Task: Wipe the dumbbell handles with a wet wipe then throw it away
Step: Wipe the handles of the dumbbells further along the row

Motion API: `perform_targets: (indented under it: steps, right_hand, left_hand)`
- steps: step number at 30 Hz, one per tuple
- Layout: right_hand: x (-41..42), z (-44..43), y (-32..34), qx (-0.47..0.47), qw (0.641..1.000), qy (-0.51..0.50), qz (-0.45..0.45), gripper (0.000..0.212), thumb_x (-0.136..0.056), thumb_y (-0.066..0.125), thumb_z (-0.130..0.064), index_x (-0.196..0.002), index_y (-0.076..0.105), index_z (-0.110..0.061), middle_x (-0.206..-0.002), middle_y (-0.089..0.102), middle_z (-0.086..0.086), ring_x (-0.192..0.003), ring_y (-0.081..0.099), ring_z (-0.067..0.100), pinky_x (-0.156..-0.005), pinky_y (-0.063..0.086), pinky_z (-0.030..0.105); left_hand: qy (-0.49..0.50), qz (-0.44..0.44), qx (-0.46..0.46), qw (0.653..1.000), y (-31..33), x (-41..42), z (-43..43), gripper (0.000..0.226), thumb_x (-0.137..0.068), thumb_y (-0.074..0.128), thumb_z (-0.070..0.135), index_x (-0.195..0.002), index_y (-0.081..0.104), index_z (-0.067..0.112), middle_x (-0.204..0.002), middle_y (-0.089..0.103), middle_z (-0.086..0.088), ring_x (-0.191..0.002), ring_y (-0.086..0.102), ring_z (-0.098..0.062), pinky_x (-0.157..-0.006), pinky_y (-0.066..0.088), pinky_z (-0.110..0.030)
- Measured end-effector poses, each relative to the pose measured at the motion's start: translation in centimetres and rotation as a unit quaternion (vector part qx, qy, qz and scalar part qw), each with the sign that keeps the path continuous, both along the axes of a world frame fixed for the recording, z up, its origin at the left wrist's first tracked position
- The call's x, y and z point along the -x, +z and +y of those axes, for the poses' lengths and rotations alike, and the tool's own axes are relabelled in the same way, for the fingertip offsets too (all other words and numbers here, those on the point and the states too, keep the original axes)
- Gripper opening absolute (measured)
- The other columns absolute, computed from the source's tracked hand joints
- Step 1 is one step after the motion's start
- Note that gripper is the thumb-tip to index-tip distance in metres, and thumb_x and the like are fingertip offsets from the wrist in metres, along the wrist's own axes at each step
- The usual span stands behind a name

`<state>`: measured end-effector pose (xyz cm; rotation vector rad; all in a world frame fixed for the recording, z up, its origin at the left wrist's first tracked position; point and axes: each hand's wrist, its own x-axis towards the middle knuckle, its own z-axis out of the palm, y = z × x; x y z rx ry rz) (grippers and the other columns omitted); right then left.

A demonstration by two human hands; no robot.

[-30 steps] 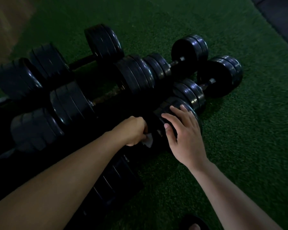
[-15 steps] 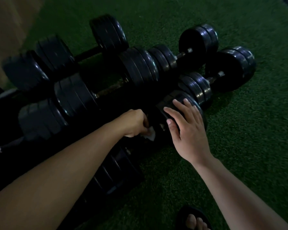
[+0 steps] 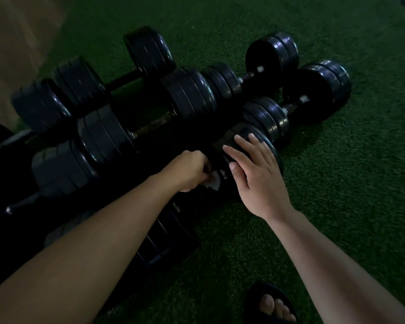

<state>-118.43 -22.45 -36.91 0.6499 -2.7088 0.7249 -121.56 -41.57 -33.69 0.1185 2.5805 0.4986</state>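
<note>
A: Where is the wipe?

B: The white wet wipe (image 3: 212,182) is at the centre of the frame, bunched in the left hand (image 3: 190,170). That grip is closed around it in a fist, and a crumpled corner sticks out on the right side of the fist.

A: And what is it pressed to?

B: It sits at the handle of the nearest dumbbell (image 3: 248,146), right beside the inner face of that dumbbell's right-hand plates. The handle itself is in deep shadow, so I cannot tell how much of the wipe touches it.

A: What about the other hand?

B: The right hand (image 3: 255,174) lies flat on top of those same plates, fingers spread and straight. Its grip is open; it rests on the plates and clasps nothing.

A: What else lies around?

B: More black dumbbells are packed together on the green turf floor (image 3: 348,183). One small dumbbell (image 3: 250,71) is at the upper middle, another (image 3: 313,94) at the upper right, just beyond the near one. Bigger ones with thick stacked plates (image 3: 98,134) fill the left half of the frame. A second set of plates (image 3: 164,237) lies under the left forearm, lower centre.

A: Anything at the bottom?

B: A foot in a dark sandal (image 3: 270,305) stands on the turf at the lower right, toes showing. A strip of paler floor (image 3: 17,38) runs along the upper left.
</note>
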Motion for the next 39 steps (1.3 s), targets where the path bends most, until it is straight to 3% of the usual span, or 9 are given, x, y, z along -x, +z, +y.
perform_targets:
  steps: [5,11,14,19,22,27,32,36,39]
  right_hand:
    - [0.1,0.1,0.0,-0.005,1.000,0.002,0.004,0.042,-0.105,0.035,-0.031,-0.143,0.050,-0.023,-0.155,0.039,0.003,-0.150,0.022,0.022,-0.123,0.017,0.041]
    - [0.0,0.0,-0.1,-0.012,1.000,0.000,0.023,0.042,-0.106,0.034,-0.032,-0.143,0.050,-0.022,-0.155,0.040,0.003,-0.149,0.024,0.022,-0.122,0.020,0.042]
    - [0.1,0.0,-0.3,-0.012,1.000,0.002,0.026,0.042,-0.106,0.033,-0.032,-0.143,0.050,-0.022,-0.155,0.040,0.003,-0.149,0.024,0.022,-0.122,0.019,0.042]
    - [0.0,0.0,-0.3,-0.009,0.999,0.001,0.034,0.041,-0.106,0.035,-0.031,-0.143,0.050,-0.021,-0.154,0.040,0.003,-0.149,0.024,0.023,-0.123,0.018,0.042]
    - [0.1,0.0,-0.4,-0.010,0.999,-0.001,0.038,0.041,-0.106,0.034,-0.031,-0.143,0.050,-0.021,-0.154,0.040,0.003,-0.149,0.024,0.023,-0.123,0.018,0.042]
    - [0.2,-0.1,-0.5,-0.014,0.999,-0.005,0.041,0.042,-0.106,0.033,-0.031,-0.143,0.050,-0.021,-0.155,0.039,0.003,-0.149,0.023,0.023,-0.122,0.019,0.043]
    - [0.2,-0.1,-0.6,-0.018,0.999,-0.005,0.040,0.042,-0.106,0.033,-0.031,-0.143,0.050,-0.021,-0.154,0.040,0.004,-0.149,0.024,0.023,-0.122,0.020,0.043]
    - [0.2,-0.1,-0.6,-0.017,0.999,-0.006,0.038,0.042,-0.106,0.032,-0.032,-0.143,0.050,-0.021,-0.154,0.040,0.004,-0.149,0.024,0.023,-0.122,0.021,0.044]
    - [0.1,-0.1,-0.5,-0.017,0.999,-0.004,0.034,0.043,-0.106,0.032,-0.032,-0.143,0.050,-0.020,-0.154,0.040,0.004,-0.149,0.024,0.023,-0.121,0.021,0.044]
  left_hand:
    - [-0.107,-0.071,0.109,0.986,1.1,-0.2,-3.1,0.022,-0.080,0.074,0.040,-0.074,0.070,0.019,-0.065,0.068,0.000,-0.066,0.065,-0.017,-0.059,0.051,-0.033]
    - [0.006,-0.031,-0.019,0.999,0.5,0.7,-0.7,0.013,-0.082,0.076,0.037,-0.079,0.071,0.024,-0.076,0.071,0.006,-0.075,0.066,-0.011,-0.070,0.054,-0.030]
    - [0.009,-0.052,-0.025,0.998,-0.2,1.5,-0.4,0.016,-0.077,0.080,0.038,-0.080,0.070,0.025,-0.079,0.072,0.006,-0.075,0.066,-0.010,-0.069,0.053,-0.027]
    - [-0.099,-0.156,0.046,0.982,0.7,1.3,-3.3,0.015,-0.077,0.080,0.032,-0.075,0.069,0.022,-0.070,0.067,0.004,-0.067,0.057,-0.010,-0.053,0.039,-0.021]
    - [-0.147,-0.182,0.107,0.966,0.8,0.6,-4.5,0.018,-0.076,0.081,0.032,-0.072,0.067,0.021,-0.065,0.059,0.005,-0.066,0.054,-0.012,-0.057,0.039,-0.026]
    - [-0.214,-0.118,0.156,0.957,0.7,-0.3,-3.8,0.038,-0.074,0.074,0.033,-0.053,0.048,0.017,-0.046,0.034,0.003,-0.049,0.031,-0.020,-0.050,0.028,-0.030]
    - [-0.182,-0.076,0.140,0.970,1.7,-0.8,-2.7,0.029,-0.079,0.074,0.048,-0.074,0.069,0.019,-0.066,0.066,0.001,-0.064,0.063,-0.017,-0.055,0.047,-0.028]
    - [-0.037,0.008,0.052,0.998,1.3,0.5,-1.6,0.020,-0.083,0.072,0.046,-0.087,0.067,0.027,-0.081,0.066,0.003,-0.071,0.064,-0.013,-0.060,0.050,-0.028]
    - [-0.041,0.018,0.011,0.999,0.2,-0.2,-0.3,0.021,-0.083,0.072,0.042,-0.098,0.068,0.027,-0.095,0.068,0.002,-0.085,0.065,-0.015,-0.074,0.056,-0.034]
